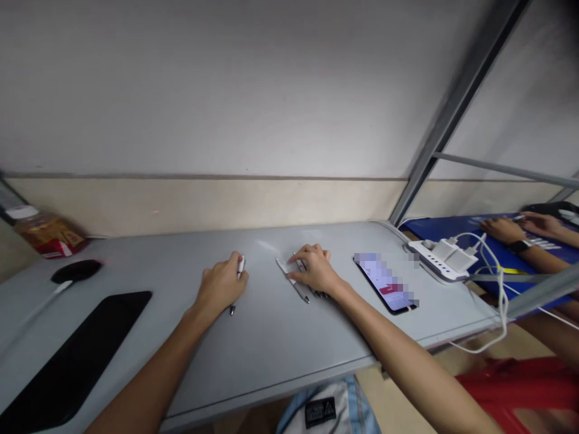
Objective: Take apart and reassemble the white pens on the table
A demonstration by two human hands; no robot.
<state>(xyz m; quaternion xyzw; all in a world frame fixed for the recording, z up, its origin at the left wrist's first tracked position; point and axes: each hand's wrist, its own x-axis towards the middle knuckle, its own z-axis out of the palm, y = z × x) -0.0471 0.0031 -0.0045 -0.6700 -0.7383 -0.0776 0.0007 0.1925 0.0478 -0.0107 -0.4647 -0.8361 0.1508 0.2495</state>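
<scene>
My left hand [222, 284] is closed around a white pen [237, 282] that lies on the grey table [271, 337], its dark tip sticking out below the fist. My right hand [315, 269] rests with fingers curled over several more pens; one silver pen [293, 281] lies just to the left of its fingertips, touched by them. Darker pens [319, 294] peek out under the palm.
A lit phone [386, 282] lies right of my right hand. A white power strip [446, 258] with chargers and cables sits at the table's right end. A black pad [76, 355], a dark mouse [76, 271] and a bottle [47, 234] are at left. Another person's hands [520, 229] work on a blue table.
</scene>
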